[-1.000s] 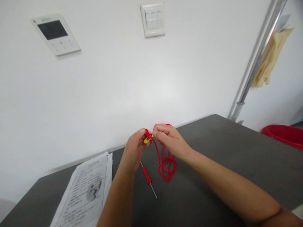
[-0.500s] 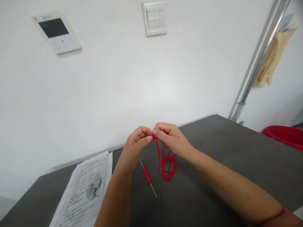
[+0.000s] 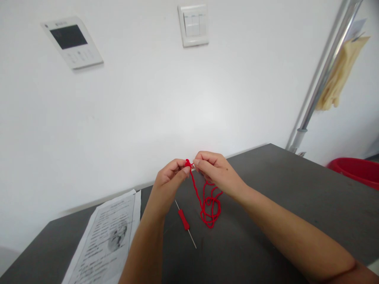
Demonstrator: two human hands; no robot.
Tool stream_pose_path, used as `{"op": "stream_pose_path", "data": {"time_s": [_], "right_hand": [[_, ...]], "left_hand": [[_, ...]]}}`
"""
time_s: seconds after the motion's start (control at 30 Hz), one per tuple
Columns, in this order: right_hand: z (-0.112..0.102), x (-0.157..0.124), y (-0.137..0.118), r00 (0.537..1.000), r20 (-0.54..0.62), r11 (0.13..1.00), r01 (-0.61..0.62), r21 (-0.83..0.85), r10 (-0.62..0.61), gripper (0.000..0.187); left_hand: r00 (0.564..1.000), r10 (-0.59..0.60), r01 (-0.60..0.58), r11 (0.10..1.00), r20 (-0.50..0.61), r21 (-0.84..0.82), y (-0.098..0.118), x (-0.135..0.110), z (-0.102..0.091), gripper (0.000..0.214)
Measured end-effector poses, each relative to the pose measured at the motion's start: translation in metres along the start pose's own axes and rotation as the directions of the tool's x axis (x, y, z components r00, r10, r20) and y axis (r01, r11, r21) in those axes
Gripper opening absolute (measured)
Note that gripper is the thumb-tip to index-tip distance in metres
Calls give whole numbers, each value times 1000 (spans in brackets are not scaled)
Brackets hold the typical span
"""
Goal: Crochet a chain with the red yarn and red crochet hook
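My left hand (image 3: 171, 180) and my right hand (image 3: 214, 169) meet above the dark table (image 3: 281, 205), fingertips pinched together on a small knot of red yarn (image 3: 187, 163). From the pinch the yarn hangs down and ends in a loose tangle (image 3: 211, 209) lying on the table below my right wrist. A crochet hook with a red grip (image 3: 184, 220) lies on the table just below my left hand, touched by neither hand. A yellow clip seen earlier is hidden.
A printed sheet of paper (image 3: 108, 236) lies at the table's left. A wall panel (image 3: 71, 41) and light switch (image 3: 193, 24) hang on the white wall behind. A metal pole (image 3: 321, 75) with beige gloves (image 3: 337, 75) and a red basin (image 3: 355, 169) stand at right.
The yellow clip that showed at my left fingertips is no longer visible. Both hands stay pinched together and have lifted the yarn knot slightly.
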State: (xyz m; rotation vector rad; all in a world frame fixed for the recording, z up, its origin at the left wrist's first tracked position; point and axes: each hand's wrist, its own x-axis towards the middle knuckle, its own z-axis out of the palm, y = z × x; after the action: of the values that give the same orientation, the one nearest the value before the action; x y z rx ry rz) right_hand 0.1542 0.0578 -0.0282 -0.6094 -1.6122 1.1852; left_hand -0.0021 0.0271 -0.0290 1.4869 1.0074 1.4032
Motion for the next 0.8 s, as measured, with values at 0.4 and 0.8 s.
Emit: {"op": "stream_pose_path", "data": {"time_s": [0.4, 0.8], "right_hand": [[-3, 7, 11, 969, -238, 989, 96, 110, -67, 39], [8, -1, 8, 987, 129, 995, -99, -4, 98, 26]], "left_hand": [[985, -24, 26, 1000, -168, 7, 8, 1, -3, 18], [978, -41, 81, 978, -204, 194, 14, -2, -1, 19]]}}
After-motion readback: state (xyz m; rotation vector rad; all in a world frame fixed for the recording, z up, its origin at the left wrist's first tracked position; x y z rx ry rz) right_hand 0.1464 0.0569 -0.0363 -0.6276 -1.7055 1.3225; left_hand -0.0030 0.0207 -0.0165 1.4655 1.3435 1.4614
